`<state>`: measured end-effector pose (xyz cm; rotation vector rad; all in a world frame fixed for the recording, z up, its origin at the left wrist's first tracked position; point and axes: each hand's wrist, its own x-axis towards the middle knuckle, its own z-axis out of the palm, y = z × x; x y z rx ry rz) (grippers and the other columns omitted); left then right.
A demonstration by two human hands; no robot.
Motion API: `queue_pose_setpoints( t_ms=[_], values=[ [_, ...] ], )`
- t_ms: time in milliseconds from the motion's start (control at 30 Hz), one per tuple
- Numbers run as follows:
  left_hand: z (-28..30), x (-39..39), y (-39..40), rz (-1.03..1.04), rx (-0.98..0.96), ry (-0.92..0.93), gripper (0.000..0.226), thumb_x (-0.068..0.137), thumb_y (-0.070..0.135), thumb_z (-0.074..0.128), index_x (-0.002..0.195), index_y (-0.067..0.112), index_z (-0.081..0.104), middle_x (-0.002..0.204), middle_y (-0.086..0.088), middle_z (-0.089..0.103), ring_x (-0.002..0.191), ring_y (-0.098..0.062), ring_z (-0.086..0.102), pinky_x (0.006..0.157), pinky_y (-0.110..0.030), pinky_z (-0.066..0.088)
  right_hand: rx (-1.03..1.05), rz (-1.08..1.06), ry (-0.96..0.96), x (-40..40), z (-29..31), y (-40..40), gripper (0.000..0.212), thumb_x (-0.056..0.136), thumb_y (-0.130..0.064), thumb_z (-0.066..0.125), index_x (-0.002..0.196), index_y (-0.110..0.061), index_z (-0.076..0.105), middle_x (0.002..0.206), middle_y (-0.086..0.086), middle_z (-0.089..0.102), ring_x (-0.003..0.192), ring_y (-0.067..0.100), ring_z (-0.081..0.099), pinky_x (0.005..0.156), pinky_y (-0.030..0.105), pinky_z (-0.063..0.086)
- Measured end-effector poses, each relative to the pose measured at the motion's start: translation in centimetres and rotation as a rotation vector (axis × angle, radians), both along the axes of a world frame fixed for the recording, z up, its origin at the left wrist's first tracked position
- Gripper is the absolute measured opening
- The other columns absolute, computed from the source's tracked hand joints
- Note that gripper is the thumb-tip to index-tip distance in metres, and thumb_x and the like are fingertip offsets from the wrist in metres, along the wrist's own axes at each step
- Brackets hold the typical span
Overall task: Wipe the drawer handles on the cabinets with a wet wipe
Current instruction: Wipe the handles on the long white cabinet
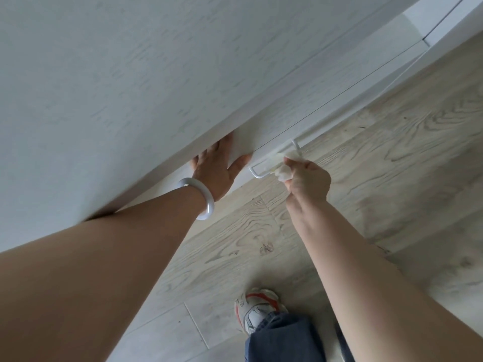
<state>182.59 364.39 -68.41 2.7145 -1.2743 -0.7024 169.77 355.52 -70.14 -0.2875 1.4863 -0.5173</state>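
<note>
right hand [309,182] grips a wet wipe [283,172] around the drawer handle [264,171]; left hand [215,171] flat on the cabinet [130,87].

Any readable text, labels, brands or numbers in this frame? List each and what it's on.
None readable.
Cabinet top and drawer front: plain white wood grain, no lettering.
Drawer handle and wet wipe: no print visible.
Sneaker: red and grey panels, any logo too blurred to read.
Bangle and floor: no markings.
</note>
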Motion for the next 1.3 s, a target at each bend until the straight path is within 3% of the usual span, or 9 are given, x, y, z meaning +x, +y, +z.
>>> queue_pose_setpoints(
  t_ms=[300, 467, 633, 733, 800, 900, 1000, 1100, 1300],
  values=[
    [-0.6, 0.4, 0.2, 0.003, 0.004, 0.008, 0.073, 0.094, 0.061, 0.032, 0.152, 0.034, -0.003, 0.161, 0.006, -0.008, 0.147, -0.022, -0.008, 0.112, -0.033, -0.010, 0.175, 0.015, 0.006, 0.1, 1.9, 3.1, 0.016, 0.079, 0.007, 0.069, 0.072, -0.005, 0.061, 0.069, 0.003, 0.060, 0.059, 0.010, 0.056, 0.046, 0.013, 0.047],
    [-1.0, 0.5, 0.4, -0.007, -0.031, -0.036, 0.073, 0.094, 0.062, 0.031, 0.152, 0.035, -0.004, 0.161, 0.006, -0.009, 0.147, -0.022, -0.010, 0.110, -0.033, -0.013, 0.065, -0.076, -0.057, 0.2, 1.4, -0.1, 0.014, 0.083, 0.006, 0.068, 0.075, -0.003, 0.062, 0.075, 0.007, 0.064, 0.063, 0.014, 0.061, 0.047, 0.016, 0.049],
    [-0.8, 0.4, 0.3, 0.006, -0.020, -0.010, 0.072, 0.094, 0.061, 0.033, 0.152, 0.034, 0.001, 0.161, 0.005, -0.002, 0.147, -0.022, -0.006, 0.113, -0.034, -0.008, 0.089, 0.340, 0.029, 0.7, 0.4, 5.5, 0.019, 0.082, -0.004, 0.073, 0.068, -0.009, 0.060, 0.075, 0.005, 0.063, 0.077, 0.022, 0.062, 0.062, 0.029, 0.053],
    [-0.7, 0.4, 0.4, -0.006, -0.029, -0.024, 0.071, 0.094, 0.060, 0.033, 0.152, 0.033, 0.001, 0.161, 0.003, -0.001, 0.147, -0.022, -0.004, 0.114, -0.037, -0.007, -0.186, 0.359, 0.350, -1.0, -0.2, 3.0, 0.015, 0.081, -0.009, 0.072, 0.078, -0.010, 0.058, 0.076, 0.003, 0.062, 0.073, 0.021, 0.060, 0.073, 0.039, 0.056],
    [-0.8, 0.5, 0.4, -0.016, -0.061, -0.056, 0.071, 0.095, 0.059, 0.033, 0.152, 0.033, 0.001, 0.161, 0.002, 0.000, 0.147, -0.021, -0.005, 0.115, -0.039, -0.008, -0.482, 0.314, 0.373, -2.0, -0.1, 0.5, 0.010, 0.081, -0.007, 0.068, 0.086, -0.011, 0.059, 0.074, -0.001, 0.061, 0.069, 0.015, 0.059, 0.068, 0.028, 0.054],
    [-1.0, 0.5, 0.5, -0.025, -0.083, -0.062, 0.071, 0.094, 0.060, 0.032, 0.152, 0.034, 0.001, 0.161, 0.002, 0.000, 0.147, -0.020, -0.005, 0.115, -0.039, -0.008, -0.932, 0.624, 0.491, -1.9, -0.4, -0.9, 0.018, 0.083, -0.003, 0.058, 0.098, -0.001, 0.067, 0.095, 0.012, 0.061, 0.075, 0.014, 0.053, 0.067, 0.010, 0.040],
    [-1.3, 0.5, 0.5, -0.027, -0.078, -0.071, 0.073, 0.093, 0.061, 0.031, 0.152, 0.033, -0.001, 0.161, 0.000, -0.001, 0.148, -0.022, -0.006, 0.115, -0.041, -0.009, -1.278, 0.921, 0.526, -1.7, -1.6, 0.4, 0.019, 0.088, -0.007, 0.050, 0.087, 0.003, 0.066, 0.105, 0.024, 0.053, 0.089, 0.020, 0.052, 0.077, 0.014, 0.042],
    [-1.4, 0.7, 0.4, -0.018, -0.067, -0.060, 0.074, 0.093, 0.063, 0.030, 0.152, 0.033, -0.002, 0.161, -0.003, 0.004, 0.148, -0.024, -0.002, 0.116, -0.041, -0.008, -1.340, 1.076, 0.482, -1.1, -2.6, 3.7, 0.020, 0.091, -0.002, 0.049, 0.077, 0.003, 0.063, 0.105, 0.021, 0.049, 0.091, 0.026, 0.054, 0.083, 0.026, 0.050],
    [-1.5, 1.1, 0.5, -0.020, -0.058, -0.023, 0.072, 0.094, 0.059, 0.034, 0.152, 0.035, 0.000, 0.160, -0.004, 0.008, 0.147, -0.025, 0.003, 0.115, -0.039, -0.007, -1.179, 1.132, 0.454, -2.0, -1.6, 1.2, 0.012, 0.085, 0.000, 0.058, 0.079, 0.005, 0.068, 0.103, 0.016, 0.053, 0.086, 0.012, 0.048, 0.074, 0.007, 0.030]
  ],
)
